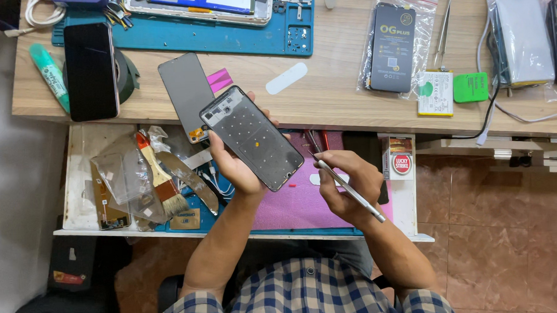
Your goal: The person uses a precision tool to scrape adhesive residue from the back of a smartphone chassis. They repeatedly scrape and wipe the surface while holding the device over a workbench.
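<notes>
Left hand: the left hand (236,164) holds a phone frame (251,137) from below, palm up, with fingers wrapped around its edges.
Phone frame: it is dark, tilted, with small dots on the inner side; it is lifted above the open drawer (79,184), at the front edge of the table (338,91).
Right hand: the right hand (349,188) is closed around tweezers (350,189), with fingers pressed together on them.
Tweezers: they are silver and lie diagonally in the hand; one end points up-left toward the frame but is apart from it.
Drawer: it contains a brush (159,177) with an orange handle, clear plastic bags and a pink sheet (296,202) under the hands.
Table, near: a grey screen panel (184,85) lies just behind the frame, hanging partly over the edge.
Table, left: a black phone (91,71) lies on a tape roll (126,72), beside a green marker (49,76).
Table, back: a blue mat (223,37).
Table, right: a bagged black phone part (394,48), a second pair of tweezers (443,27) and a small battery (435,93).
Person: blue checked shirt, seated at the drawer.
</notes>
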